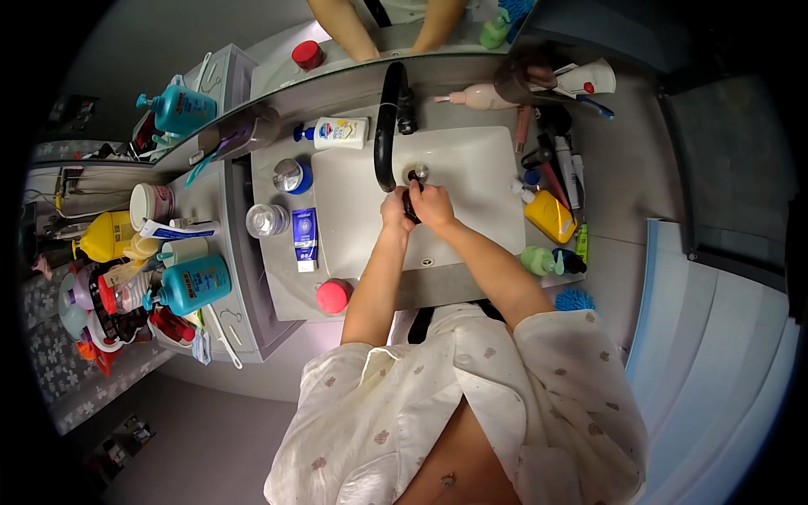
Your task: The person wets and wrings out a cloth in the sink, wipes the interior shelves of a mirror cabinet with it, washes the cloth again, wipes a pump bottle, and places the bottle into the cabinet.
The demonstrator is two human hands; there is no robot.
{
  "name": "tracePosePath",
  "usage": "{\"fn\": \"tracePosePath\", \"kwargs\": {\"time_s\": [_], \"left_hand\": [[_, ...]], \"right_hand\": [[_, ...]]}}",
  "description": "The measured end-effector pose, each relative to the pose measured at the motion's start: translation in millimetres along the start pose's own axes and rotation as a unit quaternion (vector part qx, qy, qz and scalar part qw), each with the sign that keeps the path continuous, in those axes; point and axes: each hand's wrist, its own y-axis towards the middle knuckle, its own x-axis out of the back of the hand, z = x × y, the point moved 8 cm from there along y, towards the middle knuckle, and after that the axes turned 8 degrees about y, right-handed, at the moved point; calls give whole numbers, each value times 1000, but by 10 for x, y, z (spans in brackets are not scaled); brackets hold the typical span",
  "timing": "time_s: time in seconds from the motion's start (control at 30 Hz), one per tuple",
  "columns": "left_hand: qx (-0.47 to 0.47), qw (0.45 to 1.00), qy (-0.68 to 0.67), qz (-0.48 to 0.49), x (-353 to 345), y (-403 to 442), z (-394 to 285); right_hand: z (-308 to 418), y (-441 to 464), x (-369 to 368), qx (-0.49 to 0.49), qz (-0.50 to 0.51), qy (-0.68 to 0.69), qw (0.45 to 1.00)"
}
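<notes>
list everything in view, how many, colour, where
sink: one, white, centre
faucet: one, black, above sink
mirror: one, reflective, behind faucet
pump bottle: one, white and blue, left of faucet
jars: two, blue and clear, left of sink
tube: one, blue, left of sink
round container: one, red, near left
pink bottle: one, pale pink, right of faucet
yellow bottle: one, yellow, right of sink
green bottle: one, pale green, near right
bristly item: one, blue, near right
teal dispenser: one, teal, on left cabinet
jug: one, yellow, left
smaller clutter: uncounted, mixed, both sides
dark item: one, black, in hands
shirt: one, white, bottom
left hand: one, bare, over sink
right hand: one, bare, over sink
</notes>
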Motion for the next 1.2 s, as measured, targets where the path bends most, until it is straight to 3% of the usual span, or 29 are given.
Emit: {"fn": "tracePosePath", "kwargs": {"time_s": [0.13, 0.23, 0.27, 0.33, 0.37, 0.4, 0.47, 0.63, 0.7, 0.8, 0.87, 0.9, 0.97, 1.07, 1.13, 1.2], "left_hand": [[13, 994, 112, 6, -23, 9, -2], [-188, 906, 379, 33, -13, -46, -274], [-189, 906, 378, 33, 56, 5, -278], [-205, 873, 443, 5, 116, -57, -392], [-175, 897, 404, 43, 140, -100, -348], [-177, 897, 403, 42, 161, -161, -353], [-199, 859, 465, 76, 118, -288, -359], [-172, 818, 527, 154, -98, -474, -313], [-152, 837, 507, 143, -88, -433, -296], [-159, 842, 508, 92, -70, -396, -349], [-221, 736, 639, 39, -110, -413, -447], [-222, 736, 639, 40, -86, -371, -437], [-241, 816, 524, 21, 27, -295, -540], [-303, 856, 420, 17, 45, -312, -718], [-298, 862, 410, 19, -13, -387, -771], [-294, 868, 400, 21, -109, -512, -832]], "right_hand": [[-76, -47, 72, -35, 38, -23, 998], [-328, -115, -3, -110, 141, -52, 982], [-439, -92, -47, -108, 141, -53, 983], [-751, -214, -140, -314, 117, 221, 916], [-780, -231, -149, -317, 89, 346, 879], [-748, -241, -133, -315, 90, 346, 879], [-713, -254, -79, -329, -10, 526, 785], [-578, -156, -155, -276, 16, 562, 780], [-455, -74, -172, -215, 46, 541, 812], [-456, -24, -135, -239, 36, 518, 821], [-437, -41, -87, -246, 44, 512, 822], [-429, -39, -70, -236, 54, 525, 816], [-437, -27, -9, -224, 62, 538, 810], [-376, -32, 115, -171, 77, 538, 822], [-268, -69, 190, -153, 116, 413, 890], [-221, -15, 205, -112, 98, 407, 901]]}}
